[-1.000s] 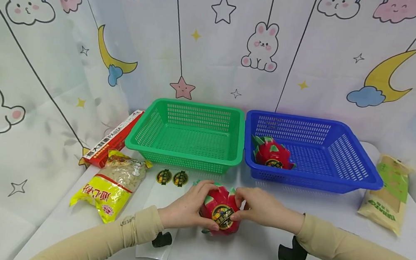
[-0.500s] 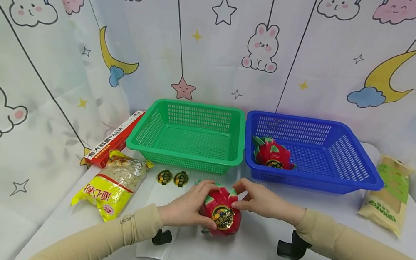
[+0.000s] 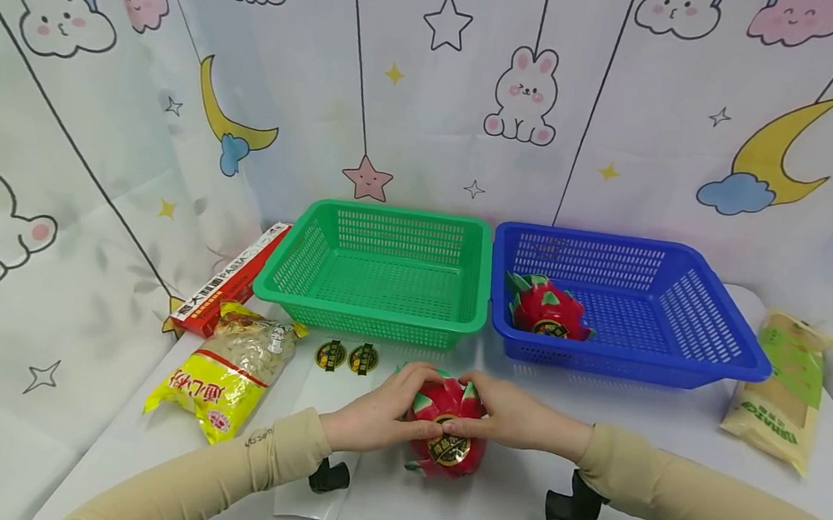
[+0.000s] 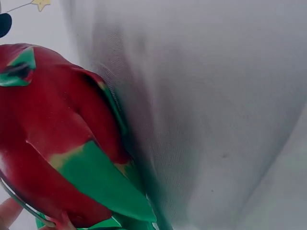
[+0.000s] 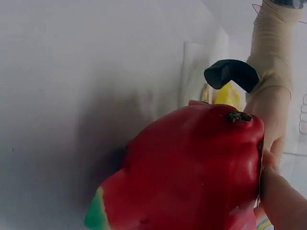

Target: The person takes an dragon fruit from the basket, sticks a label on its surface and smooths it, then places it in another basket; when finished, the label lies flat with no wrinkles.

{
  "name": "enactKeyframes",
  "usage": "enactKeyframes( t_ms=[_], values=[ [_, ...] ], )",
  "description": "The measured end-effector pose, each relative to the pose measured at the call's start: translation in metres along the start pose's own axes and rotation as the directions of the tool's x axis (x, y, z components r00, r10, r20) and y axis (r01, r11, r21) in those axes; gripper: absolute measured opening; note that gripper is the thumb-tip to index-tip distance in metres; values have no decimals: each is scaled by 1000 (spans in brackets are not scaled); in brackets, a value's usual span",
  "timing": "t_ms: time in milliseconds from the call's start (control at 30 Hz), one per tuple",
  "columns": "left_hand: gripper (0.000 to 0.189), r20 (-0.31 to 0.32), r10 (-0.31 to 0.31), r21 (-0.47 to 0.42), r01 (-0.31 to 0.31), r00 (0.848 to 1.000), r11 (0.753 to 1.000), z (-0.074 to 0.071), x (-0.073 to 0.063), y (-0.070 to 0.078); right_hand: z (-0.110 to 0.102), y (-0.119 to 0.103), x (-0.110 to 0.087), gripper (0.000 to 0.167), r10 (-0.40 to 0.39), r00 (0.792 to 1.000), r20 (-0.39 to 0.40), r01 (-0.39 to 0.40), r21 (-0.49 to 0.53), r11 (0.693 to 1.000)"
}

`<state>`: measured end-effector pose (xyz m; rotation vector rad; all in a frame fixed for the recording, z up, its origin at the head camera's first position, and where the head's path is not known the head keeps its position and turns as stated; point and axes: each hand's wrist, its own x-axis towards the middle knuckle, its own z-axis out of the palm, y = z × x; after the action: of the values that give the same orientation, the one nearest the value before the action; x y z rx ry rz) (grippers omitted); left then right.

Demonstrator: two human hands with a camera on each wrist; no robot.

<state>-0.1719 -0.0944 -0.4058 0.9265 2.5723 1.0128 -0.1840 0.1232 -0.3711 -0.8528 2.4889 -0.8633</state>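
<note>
A red dragon fruit with green-tipped scales rests on the white table, between both hands. Its round black-and-gold sticker faces the person and is partly covered by the thumbs. The left hand grips the fruit from the left, thumb along the front and fingers over the top. From the other side the right hand holds it, its thumb lying across the sticker's upper part. Smooth red skin of the fruit fills much of the right wrist view. Scales of the fruit show in the left wrist view.
Behind stand a green basket and a blue basket holding another dragon fruit. A white strip bears two stickers. Left lie a yellow pasta bag and red box; right, a beige packet.
The right hand first drew its thumb back from the sticker, then came left over the fruit and laid the thumb on it. The left hand stays on the fruit, its thumb slightly higher.
</note>
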Motion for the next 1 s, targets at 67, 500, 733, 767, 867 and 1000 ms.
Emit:
enactKeyframes(
  t_ms=[67,500,733,767,867,1000],
  values=[
    [55,-7,4,-6,-4,1000,1000,0,0,0,1,-1,0,59,-1,1000,-8,1,8,1000],
    [46,-23,-9,-43,8,1000,999,1,2,1,0,-2,0,45,77,997,-31,-75,48,996],
    [48,-12,3,-48,-3,1000,999,0,-1,-2,-4,5,0,44,0,1000,13,0,23,1000],
    [49,-9,2,-52,-3,1000,999,0,-1,-3,-4,6,1,44,2,1000,17,-2,21,1000],
    [50,-3,5,-62,-5,1000,998,0,-2,-2,-7,5,0,45,-4,999,32,3,14,1000],
    [51,1,11,-63,-11,1000,998,0,-2,-3,-11,4,0,44,-17,998,58,17,12,1000]
  ],
)
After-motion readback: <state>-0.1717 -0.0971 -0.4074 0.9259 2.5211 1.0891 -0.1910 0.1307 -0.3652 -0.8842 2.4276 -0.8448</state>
